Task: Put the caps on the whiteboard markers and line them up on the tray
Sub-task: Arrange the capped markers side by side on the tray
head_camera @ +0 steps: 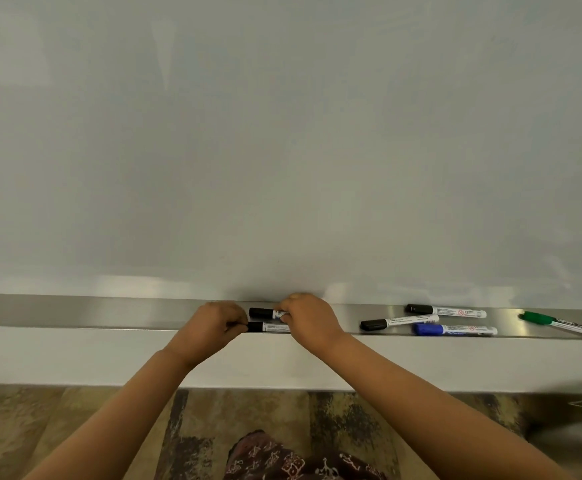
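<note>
Whiteboard [282, 133], blank, filling the upper view. Steel tray [75, 311] running along its foot, white ledge [75, 355] below, patterned carpet [75, 427] under that. At tray centre, two black-capped markers lying parallel, caps to the left: rear marker [263, 312] near the board, front marker [265, 327] at the tray's front lip. Left hand [213, 322] curled narrowly, fingertips pinching the cap end of the front marker. Right hand [308, 318] laid over the barrels of both, fingers closed down on them; which of the two is actually gripped cannot be told. To the right, well apart from the hands, three more capped markers on the tray: black marker [445, 310] at the rear, angled black marker [398, 322] in the middle, blue marker [455, 330] at the front. Farther right, green marker [564, 323], capped, lying askew with its tail past the front lip. Barrel labels white with small black print and red symbols; print too small to read, no brand legible. Patterned dark fabric [282, 459] at bottom centre.
</note>
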A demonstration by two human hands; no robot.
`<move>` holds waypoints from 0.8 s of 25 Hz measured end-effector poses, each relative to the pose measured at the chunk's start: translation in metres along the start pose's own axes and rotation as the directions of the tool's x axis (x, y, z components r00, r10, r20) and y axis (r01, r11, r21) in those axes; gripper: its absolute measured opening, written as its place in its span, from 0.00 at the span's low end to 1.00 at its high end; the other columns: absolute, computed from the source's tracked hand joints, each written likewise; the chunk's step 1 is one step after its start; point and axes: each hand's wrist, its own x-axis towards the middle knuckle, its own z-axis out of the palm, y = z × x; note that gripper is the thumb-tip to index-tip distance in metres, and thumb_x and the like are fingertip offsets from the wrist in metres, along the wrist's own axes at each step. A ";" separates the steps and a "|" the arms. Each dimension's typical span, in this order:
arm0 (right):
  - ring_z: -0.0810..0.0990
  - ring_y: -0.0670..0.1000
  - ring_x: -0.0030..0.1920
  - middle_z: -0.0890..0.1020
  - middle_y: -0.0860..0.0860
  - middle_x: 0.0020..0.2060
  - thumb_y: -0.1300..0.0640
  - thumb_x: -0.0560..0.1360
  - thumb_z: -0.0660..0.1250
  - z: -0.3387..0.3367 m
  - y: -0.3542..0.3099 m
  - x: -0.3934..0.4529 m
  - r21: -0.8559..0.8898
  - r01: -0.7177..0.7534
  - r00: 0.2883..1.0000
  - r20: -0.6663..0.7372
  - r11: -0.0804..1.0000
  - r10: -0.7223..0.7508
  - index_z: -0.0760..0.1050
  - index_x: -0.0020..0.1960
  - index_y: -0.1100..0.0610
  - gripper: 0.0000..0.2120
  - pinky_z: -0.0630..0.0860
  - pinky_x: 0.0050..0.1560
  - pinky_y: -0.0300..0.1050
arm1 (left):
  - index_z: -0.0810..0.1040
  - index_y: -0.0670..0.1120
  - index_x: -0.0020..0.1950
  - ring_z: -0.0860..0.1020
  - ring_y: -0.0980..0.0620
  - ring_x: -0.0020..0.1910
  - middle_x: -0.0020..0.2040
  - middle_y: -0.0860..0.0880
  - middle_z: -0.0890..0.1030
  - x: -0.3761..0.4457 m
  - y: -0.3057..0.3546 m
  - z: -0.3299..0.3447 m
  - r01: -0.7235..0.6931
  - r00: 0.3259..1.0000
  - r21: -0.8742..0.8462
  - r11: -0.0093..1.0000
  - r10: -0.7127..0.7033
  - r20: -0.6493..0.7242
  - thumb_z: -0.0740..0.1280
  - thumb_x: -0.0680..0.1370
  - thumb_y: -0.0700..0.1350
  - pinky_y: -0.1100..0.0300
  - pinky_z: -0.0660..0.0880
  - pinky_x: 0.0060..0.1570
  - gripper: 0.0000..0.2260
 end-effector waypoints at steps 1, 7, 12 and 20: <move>0.77 0.59 0.51 0.80 0.57 0.50 0.63 0.76 0.59 -0.001 -0.001 0.002 -0.024 0.030 0.999 0.026 0.999 -0.030 0.77 0.57 0.56 0.14 0.75 0.46 0.51 | 0.84 0.40 0.44 0.80 0.48 0.40 0.47 0.46 0.83 -0.002 0.000 0.001 0.009 1.000 -0.019 1.000 -0.009 -0.019 0.70 0.72 0.39 0.62 0.74 0.43 0.04; 0.75 0.60 0.50 0.75 0.58 0.50 0.65 0.75 0.58 0.000 -0.009 0.005 -0.137 0.135 0.988 0.088 0.981 -0.124 0.75 0.58 0.58 0.15 0.72 0.42 0.51 | 0.83 0.38 0.45 0.78 0.51 0.38 0.44 0.49 0.77 -0.010 -0.001 0.005 0.110 0.990 -0.168 0.980 -0.123 -0.070 0.73 0.70 0.37 0.80 0.72 0.42 0.06; 0.70 0.59 0.57 0.75 0.59 0.54 0.67 0.74 0.56 0.004 -0.015 0.003 -0.236 0.173 0.984 0.088 0.956 -0.156 0.71 0.63 0.61 0.18 0.71 0.52 0.53 | 0.84 0.41 0.47 0.78 0.49 0.39 0.45 0.45 0.82 -0.008 -0.001 0.002 0.133 0.988 -0.083 0.988 -0.138 -0.068 0.72 0.71 0.41 0.58 0.77 0.45 0.07; 0.74 0.60 0.53 0.78 0.59 0.53 0.68 0.73 0.57 0.006 -0.013 0.001 -0.207 0.146 0.989 0.038 0.967 -0.141 0.70 0.61 0.59 0.18 0.69 0.42 0.49 | 0.85 0.43 0.44 0.76 0.51 0.37 0.39 0.48 0.81 0.006 0.003 -0.009 0.289 0.957 -0.107 0.951 -0.283 0.066 0.71 0.71 0.41 0.69 0.67 0.34 0.05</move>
